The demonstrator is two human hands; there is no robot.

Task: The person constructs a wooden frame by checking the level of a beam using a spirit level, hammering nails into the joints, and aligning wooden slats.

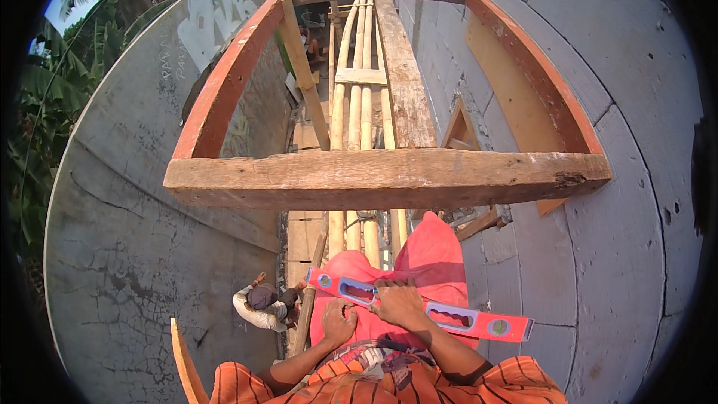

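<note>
A red spirit level (482, 325) with round vials and cut-out grips lies slantwise across my lap, over red cloth. My right hand (400, 304) is closed around its middle, fingers over the top edge. Just below the level's left part is my left hand (339, 322), its fingers curled together; whatever may be in them is hidden. Ahead of my knees a thick, worn wooden beam (389, 179) runs crosswise. It forms the near side of a timber frame whose sides (232, 93) are painted reddish brown.
A rough plank (404, 75) spans the frame lengthwise. Bamboo poles (354, 116) stretch ahead below it. A cracked grey wall (149, 254) stands left, a grey block wall (546, 269) right. Far below at left, another person (262, 305) in a cap crouches. Upright wood (187, 366) rises at lower left.
</note>
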